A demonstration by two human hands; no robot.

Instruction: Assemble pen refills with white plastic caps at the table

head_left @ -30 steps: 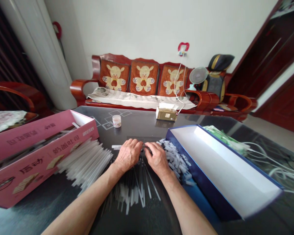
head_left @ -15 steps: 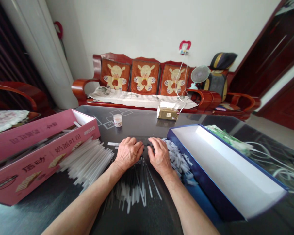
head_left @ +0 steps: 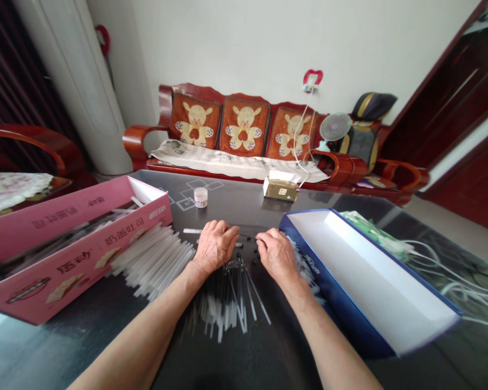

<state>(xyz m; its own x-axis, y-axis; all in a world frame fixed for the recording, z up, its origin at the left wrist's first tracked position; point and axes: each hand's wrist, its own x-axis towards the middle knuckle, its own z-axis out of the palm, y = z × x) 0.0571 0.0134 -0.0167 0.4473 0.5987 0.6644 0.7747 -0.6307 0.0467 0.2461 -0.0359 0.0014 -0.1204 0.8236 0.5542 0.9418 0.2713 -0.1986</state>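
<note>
My left hand (head_left: 217, 246) is closed in a pinch near the table's middle, a thin dark stick (head_left: 245, 234) running from its fingertips towards my right hand. Thumb and forefinger of my right hand (head_left: 278, 253) are pressed together close to the stick's other end; what they hold is too small to make out. Small black pieces (head_left: 255, 262) lie between the hands. Below them, thin clear sticks with dark ends (head_left: 241, 292) are spread out. A pile of frosted tubes (head_left: 156, 260) lies left of my left wrist. Short whitish pieces (head_left: 309, 273) are partly hidden behind my right arm.
A long pink box (head_left: 106, 238) with tubes inside stands at left, and a dark blue box (head_left: 374, 281) with a white inside at right. Further back are a small round jar (head_left: 200, 197) and a tissue pack (head_left: 281, 189). White cables (head_left: 463, 281) lie at far right.
My hands have moved apart slightly, and the thin stick and black pieces between them now show more. The view has shifted a little.
</note>
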